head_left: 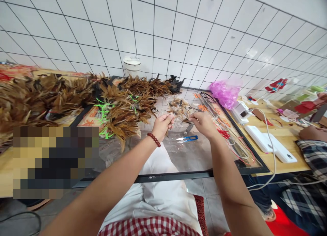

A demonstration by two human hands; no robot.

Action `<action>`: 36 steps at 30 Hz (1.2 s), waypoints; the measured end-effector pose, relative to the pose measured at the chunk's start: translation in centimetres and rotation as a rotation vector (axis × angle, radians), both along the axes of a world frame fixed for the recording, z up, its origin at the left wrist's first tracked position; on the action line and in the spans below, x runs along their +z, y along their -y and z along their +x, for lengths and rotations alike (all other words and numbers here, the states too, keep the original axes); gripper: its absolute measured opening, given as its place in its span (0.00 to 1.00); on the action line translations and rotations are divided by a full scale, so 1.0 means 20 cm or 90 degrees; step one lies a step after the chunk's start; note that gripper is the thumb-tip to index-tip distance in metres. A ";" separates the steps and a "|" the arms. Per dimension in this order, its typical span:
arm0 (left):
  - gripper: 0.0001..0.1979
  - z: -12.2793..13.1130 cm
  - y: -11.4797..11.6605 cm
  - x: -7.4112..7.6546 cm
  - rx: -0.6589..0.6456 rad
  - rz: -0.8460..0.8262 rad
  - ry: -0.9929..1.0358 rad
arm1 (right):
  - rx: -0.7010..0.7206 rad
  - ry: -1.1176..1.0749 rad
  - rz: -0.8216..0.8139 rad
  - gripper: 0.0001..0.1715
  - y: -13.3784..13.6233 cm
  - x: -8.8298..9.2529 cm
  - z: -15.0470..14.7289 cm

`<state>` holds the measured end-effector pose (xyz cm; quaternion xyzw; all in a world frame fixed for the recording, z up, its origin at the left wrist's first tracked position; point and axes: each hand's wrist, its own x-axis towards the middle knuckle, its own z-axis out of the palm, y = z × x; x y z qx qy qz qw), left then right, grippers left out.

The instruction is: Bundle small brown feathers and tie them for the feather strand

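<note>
A brown feather (185, 120) is pinched in the fingertips of the right hand (203, 123), above the glass tabletop (163, 154), near loose feather scraps (180, 106). The left hand's (160, 126) thumb and forefinger press together; what they hold is too small to tell. Blue-handled thread snips (191, 138) lie between both forearms, beside feather bundles' (122, 123) right.

Feathers (122, 123) block the left; room opens nearside of snips (191, 138).

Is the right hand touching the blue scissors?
Apart. The head view shows a plain gap between the right hand and the scissors, which lie lower in the picture.
</note>
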<state>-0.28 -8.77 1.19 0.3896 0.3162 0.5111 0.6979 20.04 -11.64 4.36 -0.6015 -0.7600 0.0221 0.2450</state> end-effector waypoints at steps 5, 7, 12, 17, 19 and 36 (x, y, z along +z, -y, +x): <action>0.10 0.00 0.00 -0.01 0.009 -0.007 -0.010 | -0.180 0.008 -0.085 0.15 0.00 -0.02 0.05; 0.10 0.01 0.00 -0.01 0.011 -0.006 -0.013 | -0.221 -0.022 -0.173 0.18 -0.01 -0.04 0.06; 0.10 0.01 -0.01 -0.03 0.035 0.000 -0.015 | -0.254 -0.055 -0.211 0.10 -0.04 -0.06 0.06; 0.10 0.02 -0.02 -0.03 0.044 -0.004 -0.020 | -0.353 -0.163 -0.039 0.14 -0.05 -0.07 0.08; 0.10 0.02 -0.01 -0.03 0.051 -0.002 -0.024 | -0.391 -0.146 -0.031 0.14 -0.06 -0.08 0.08; 0.11 0.02 -0.01 -0.02 0.071 -0.021 -0.036 | -0.314 0.133 -0.046 0.13 -0.07 -0.15 0.09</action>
